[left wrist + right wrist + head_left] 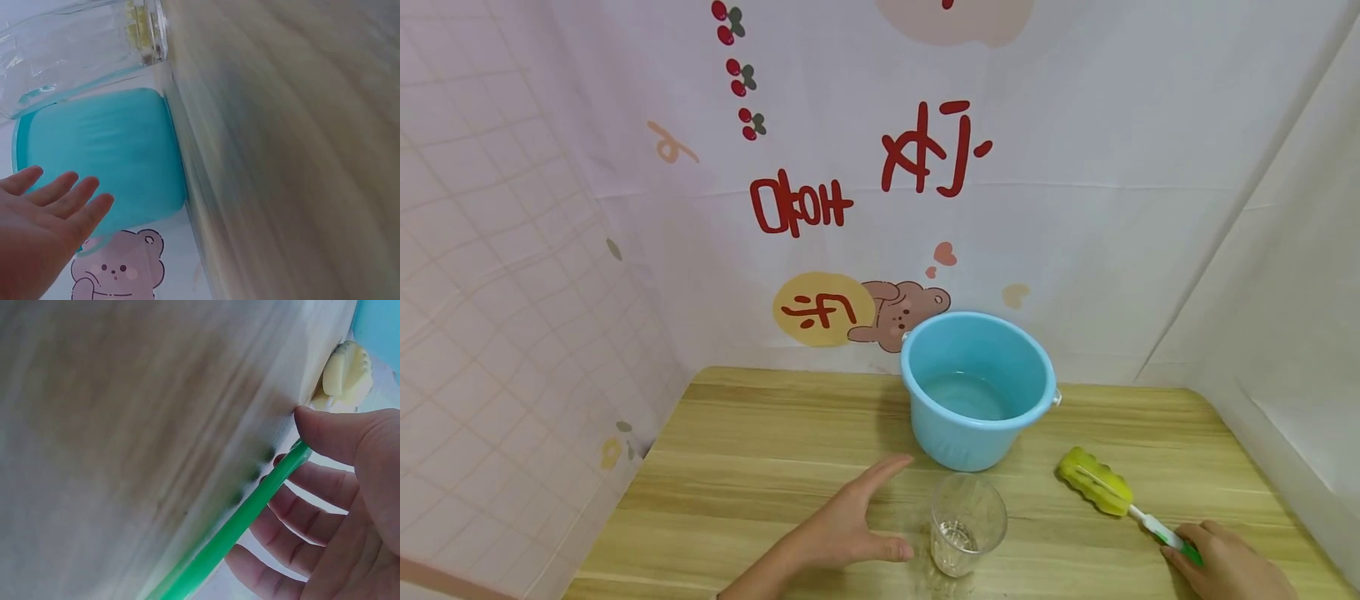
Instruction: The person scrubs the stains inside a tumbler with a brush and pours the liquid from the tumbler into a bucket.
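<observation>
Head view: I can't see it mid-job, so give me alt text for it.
A left hand, thumb and fingers apart, is open toward a clear cup without touching it, while the right hand holds the green-and-white handle of a yellow sponge brush. Behind the cup, a light blue bucket stands on the wood-grain table, before a white printed cloth.

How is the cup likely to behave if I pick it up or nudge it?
The cup will probably feel stiff, since its round wall shows no sag. Its clear, shiny sides could be slippery; glass or plastic, I can't tell. It narrows toward the base, so a push near the rim might tip it.
</observation>
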A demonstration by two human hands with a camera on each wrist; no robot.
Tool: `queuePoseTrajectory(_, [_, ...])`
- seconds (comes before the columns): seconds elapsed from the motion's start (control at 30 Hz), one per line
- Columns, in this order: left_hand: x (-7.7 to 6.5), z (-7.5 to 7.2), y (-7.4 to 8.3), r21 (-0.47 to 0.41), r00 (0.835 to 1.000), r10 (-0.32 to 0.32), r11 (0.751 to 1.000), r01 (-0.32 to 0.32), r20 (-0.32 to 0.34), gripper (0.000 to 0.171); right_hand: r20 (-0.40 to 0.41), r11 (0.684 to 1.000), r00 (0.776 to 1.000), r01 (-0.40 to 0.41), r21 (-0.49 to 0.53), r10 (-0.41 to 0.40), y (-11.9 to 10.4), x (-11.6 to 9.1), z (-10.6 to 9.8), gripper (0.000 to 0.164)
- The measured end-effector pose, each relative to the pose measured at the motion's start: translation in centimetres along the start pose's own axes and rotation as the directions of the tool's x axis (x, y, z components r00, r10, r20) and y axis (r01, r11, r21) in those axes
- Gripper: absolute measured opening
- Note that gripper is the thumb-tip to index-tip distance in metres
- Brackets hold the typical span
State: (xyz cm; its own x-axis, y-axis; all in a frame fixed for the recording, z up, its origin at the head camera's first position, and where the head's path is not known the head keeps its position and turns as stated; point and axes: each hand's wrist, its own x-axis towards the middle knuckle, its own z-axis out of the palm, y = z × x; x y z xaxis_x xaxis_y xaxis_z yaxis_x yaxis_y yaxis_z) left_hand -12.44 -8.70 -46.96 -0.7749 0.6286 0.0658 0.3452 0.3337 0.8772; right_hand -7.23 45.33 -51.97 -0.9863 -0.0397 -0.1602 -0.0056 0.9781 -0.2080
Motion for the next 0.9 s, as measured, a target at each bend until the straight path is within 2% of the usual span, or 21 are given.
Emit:
queuePoseTrajectory(0.13, [0.3,0.3,0.3,-0.035,0.999,-0.012,0.999,0.014,0.032,0.095,0.018,1.000,1.000,-0.014,-0.003,0.014,-0.2,0.0,-0.2,0.033])
queuePoseTrajectory(0.23, [0.7,0.6,0.3,-0.066,0.998,0.003,0.998,0.001,0.057,0.093,0.023,1.000,1.000,-0.018,0.004,0.018,-0.2,0.0,-0.2,0.033])
queuePoseTrajectory(0.47, [1.6,1.2,0.2,-0.093,0.994,0.048,0.995,-0.039,0.100,0.093,-0.030,1.000,1.000,-0.004,0.016,0.004,0.0,0.2,-0.2,0.029])
queuePoseTrajectory(0.67, [2.2,1.7,0.2,-0.113,0.989,0.085,0.991,-0.071,0.120,0.094,-0.022,0.999,0.999,-0.036,0.037,0.037,-0.5,-0.1,-0.6,0.033])
queuePoseTrajectory(0.9, [2.8,2.3,0.6,-0.131,0.987,0.085,0.989,-0.067,0.135,0.094,-0.066,0.997,0.996,-0.063,0.038,0.065,-1.4,-0.6,-1.1,0.036])
